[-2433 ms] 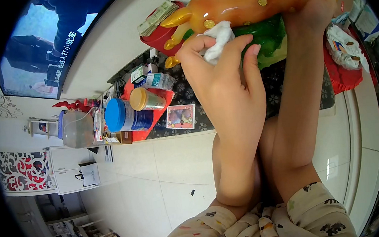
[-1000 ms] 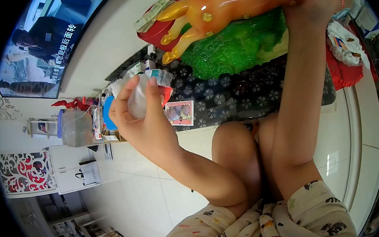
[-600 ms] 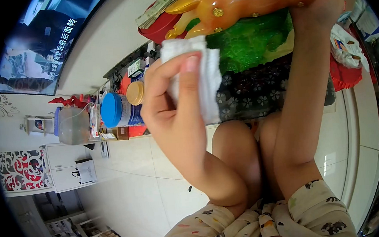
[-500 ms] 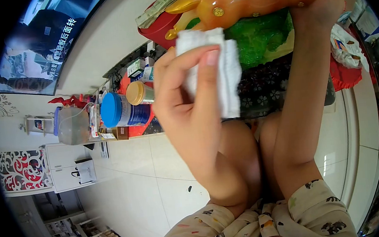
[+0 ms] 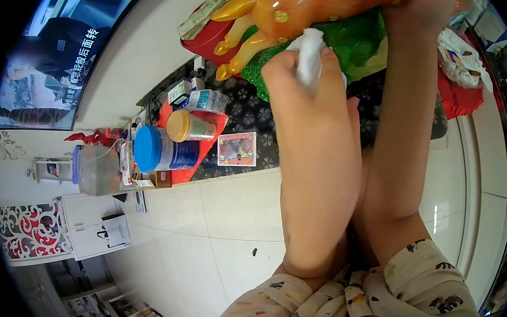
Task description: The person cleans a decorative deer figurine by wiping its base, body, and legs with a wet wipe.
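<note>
My left hand point(image 5: 305, 95) is closed around a folded white cloth point(image 5: 310, 61), whose end sticks up between thumb and fingers. It is just below a glossy orange animal figurine point(image 5: 312, 2) with gold coin studs and golden tips; whether the cloth touches it I cannot tell. The figurine lies across the top of the view, beside a shiny green mass point(image 5: 351, 40) that looks like its base. At its right end my right hand point(image 5: 423, 11) grips the figurine, with fingers partly cut off by the view's edge.
A dark flowered tabletop point(image 5: 250, 117) bears a blue-lidded tub point(image 5: 150, 149), a yellow-lidded jar point(image 5: 185, 127), a picture card point(image 5: 237, 150) and small boxes. A red container point(image 5: 206, 43) holds paper bundles. A white plastic bag point(image 5: 463, 61) lies at right; a screen point(image 5: 49, 61) is upper left.
My left hand has moved right and turned with the cloth, uncovering the card and more of the figurine's golden parts. The figurine has shifted slightly left in view, still in my right hand.
</note>
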A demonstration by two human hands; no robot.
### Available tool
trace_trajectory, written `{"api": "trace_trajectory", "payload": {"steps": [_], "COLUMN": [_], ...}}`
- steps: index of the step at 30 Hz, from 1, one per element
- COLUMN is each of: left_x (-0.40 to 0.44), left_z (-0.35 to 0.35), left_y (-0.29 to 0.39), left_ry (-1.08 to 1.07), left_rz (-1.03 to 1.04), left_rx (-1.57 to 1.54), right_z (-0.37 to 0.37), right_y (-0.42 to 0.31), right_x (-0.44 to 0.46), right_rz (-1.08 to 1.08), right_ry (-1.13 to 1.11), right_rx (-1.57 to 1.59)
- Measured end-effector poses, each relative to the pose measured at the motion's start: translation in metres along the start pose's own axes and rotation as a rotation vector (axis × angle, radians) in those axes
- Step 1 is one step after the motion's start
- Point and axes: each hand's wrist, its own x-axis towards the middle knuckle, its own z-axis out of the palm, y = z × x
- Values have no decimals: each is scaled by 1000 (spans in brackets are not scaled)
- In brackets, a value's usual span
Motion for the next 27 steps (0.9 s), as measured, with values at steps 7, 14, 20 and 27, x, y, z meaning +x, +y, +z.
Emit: {"api": "trace_trajectory", "payload": {"steps": [7, 14, 20, 27], "left_x": [6, 10, 2, 3], "left_z": [12, 10, 9, 4], "left_y": [13, 20, 16, 10], "left_ry": [91, 128, 90, 92], "left_rz": [-217, -436, -203, -41], "left_rx": [-81, -341, -35, -7], "right_z": [4, -1, -2, 8], "right_y": [3, 6, 7, 5], "right_x": [-2, -1, -3, -8], "right_rz": [0, -13, -95, -53], "right_ry": [-7, -36, 77, 79], "right_rx": [-11, -17, -16, -14]}}
